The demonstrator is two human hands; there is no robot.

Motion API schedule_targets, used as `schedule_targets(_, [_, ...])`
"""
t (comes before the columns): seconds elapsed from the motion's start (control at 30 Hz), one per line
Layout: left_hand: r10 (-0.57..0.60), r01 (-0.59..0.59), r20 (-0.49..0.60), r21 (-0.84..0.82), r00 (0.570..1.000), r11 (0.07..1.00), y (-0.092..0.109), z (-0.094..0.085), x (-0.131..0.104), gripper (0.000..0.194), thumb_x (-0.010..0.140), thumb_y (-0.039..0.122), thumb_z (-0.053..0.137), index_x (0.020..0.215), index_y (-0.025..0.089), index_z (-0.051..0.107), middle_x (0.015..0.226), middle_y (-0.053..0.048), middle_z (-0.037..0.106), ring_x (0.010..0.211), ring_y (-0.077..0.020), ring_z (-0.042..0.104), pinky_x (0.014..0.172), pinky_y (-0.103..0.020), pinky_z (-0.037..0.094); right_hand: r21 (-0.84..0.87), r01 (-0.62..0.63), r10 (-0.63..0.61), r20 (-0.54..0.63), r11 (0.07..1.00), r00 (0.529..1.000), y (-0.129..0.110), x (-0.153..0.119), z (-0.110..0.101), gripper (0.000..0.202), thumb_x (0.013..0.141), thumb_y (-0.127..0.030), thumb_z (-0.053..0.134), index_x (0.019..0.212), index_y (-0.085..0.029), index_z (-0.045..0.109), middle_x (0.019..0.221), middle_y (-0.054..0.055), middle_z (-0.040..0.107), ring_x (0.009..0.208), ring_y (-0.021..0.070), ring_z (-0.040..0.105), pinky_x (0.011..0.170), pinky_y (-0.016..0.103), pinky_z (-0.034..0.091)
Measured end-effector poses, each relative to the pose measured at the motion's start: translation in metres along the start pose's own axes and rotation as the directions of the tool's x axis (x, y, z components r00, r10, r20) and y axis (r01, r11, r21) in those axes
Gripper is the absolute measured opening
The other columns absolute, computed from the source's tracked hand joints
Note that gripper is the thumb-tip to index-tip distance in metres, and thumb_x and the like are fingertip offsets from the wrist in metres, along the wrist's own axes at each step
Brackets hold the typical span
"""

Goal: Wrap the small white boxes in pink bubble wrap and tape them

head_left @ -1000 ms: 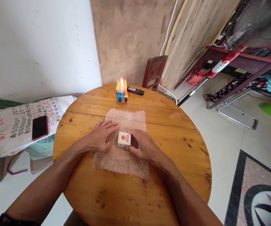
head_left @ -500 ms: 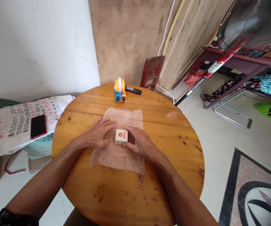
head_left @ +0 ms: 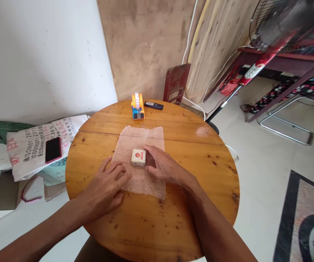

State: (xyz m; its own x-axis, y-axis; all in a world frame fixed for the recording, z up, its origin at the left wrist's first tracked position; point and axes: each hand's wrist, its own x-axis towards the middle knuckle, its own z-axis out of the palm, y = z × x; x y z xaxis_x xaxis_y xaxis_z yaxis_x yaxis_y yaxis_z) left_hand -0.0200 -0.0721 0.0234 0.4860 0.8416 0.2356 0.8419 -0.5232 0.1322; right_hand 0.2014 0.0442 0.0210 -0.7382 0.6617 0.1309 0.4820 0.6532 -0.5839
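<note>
L hand (head_left: 110, 185) drops back to wrap's edge; R hand (head_left: 165, 163) stays by box

Main change vs. ½ sec ago: L hand has left the box's side & come back toward the person, now over the near L part of the bubble wrap (head_left: 144, 183). Its fingers are spread & a bit bent, thumb apart; no item seen in it. Can't tell if fingertips touch the wrap, as the hand hides that corner.

R hand is about where it was: curved round the R side of the small box (head_left: 138, 157), thumb & fingers well apart, w/ a gap at the palm. Not pinching, AFAICT; fingertips touching or just beside the box, can't say which.

Box sits approx. mid-wrap, printed face up; wrap lies flat under it on the round table (head_left: 200, 163). Upshot: box is flanked on the R side only, & L hand is at the wrap rather than the box. Tape dispenser (head_left: 138, 111) stands beyond the wrap's far edge, remote (head_left: 154, 105) just R of it.
</note>
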Motion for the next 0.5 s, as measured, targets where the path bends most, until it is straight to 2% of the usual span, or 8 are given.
schedule_targets(0.17, [0.027, -0.025, -0.122, 0.014, 0.992, 1.0, 0.004, 0.019, 0.007, 0.033, 0.07, 0.003, 0.057, 0.099, 0.016, 0.065, 0.103, -0.009, 0.062, 0.11, -0.0287, 0.053, 0.109, -0.055, 0.034, -0.018, -0.015, 0.013, -0.093, 1.0, 0.996, -0.003, 0.002, 0.004, 0.062, 0.078, -0.022, 0.066, 0.136, -0.018, 0.045, 0.133, 0.015, 0.056, 0.124, 0.0289, 0.051, 0.103, 0.046, 0.04])
schedule_targets(0.3, [-0.011, -0.007, -0.222, -0.08, 0.975, 0.997, 0.004, 0.017, 0.015, 0.018, 0.076, 0.004, 0.055, 0.085, 0.017, 0.064, 0.097, -0.01, 0.059, 0.099, -0.0259, 0.053, 0.092, -0.047, 0.046, 0.02, -0.025, 0.027, -0.087, 0.999, 0.996, -0.004, 0.004, 0.007, 0.059, 0.077, -0.019, 0.064, 0.134, -0.016, 0.048, 0.132, 0.015, 0.059, 0.123, 0.0293, 0.052, 0.103, 0.048, 0.04])
schedule_targets(0.4, [-0.092, 0.048, -0.262, -0.167, 0.961, 0.985, -0.002, 0.01, 0.024, 0.017, 0.079, 0.006, 0.054, 0.085, 0.018, 0.064, 0.103, -0.01, 0.06, 0.095, -0.0239, 0.055, 0.082, -0.041, 0.049, 0.166, -0.061, 0.076, -0.084, 0.984, 0.994, -0.004, 0.004, 0.002, 0.053, 0.083, -0.026, 0.061, 0.133, -0.017, 0.049, 0.132, 0.014, 0.06, 0.122, 0.0291, 0.054, 0.103, 0.048, 0.041])
schedule_targets(0.5, [-0.171, 0.102, -0.247, -0.267, 0.954, 0.958, -0.014, 0.004, 0.038, 0.008, 0.081, 0.014, 0.057, 0.08, 0.02, 0.062, 0.115, -0.01, 0.063, 0.102, -0.0248, 0.059, 0.087, -0.043, 0.05, 0.395, -0.092, 0.129, -0.07, 0.914, 0.989, -0.003, 0.001, -0.012, 0.04, 0.092, -0.038, 0.053, 0.128, -0.021, 0.053, 0.131, 0.011, 0.061, 0.118, 0.0262, 0.058, 0.1, 0.045, 0.045])
